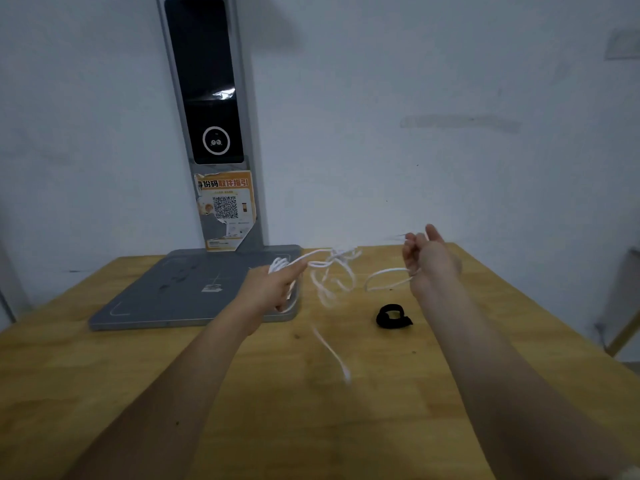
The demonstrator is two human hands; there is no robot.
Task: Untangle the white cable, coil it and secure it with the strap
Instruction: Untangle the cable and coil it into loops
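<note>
White cable (329, 275) tangled midair, both hands' grip holding it: left hand (273, 289), right hand (427, 261); strap (393, 317) below.

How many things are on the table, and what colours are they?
White: 1, the tangled thin white cable, held up by both hands, left hand and right hand.
Black: 1, the small black looped strap lying on the wooden table.
Grey: 1, the flat grey metal base plate with its upright post.
Total: 3 things.
</note>
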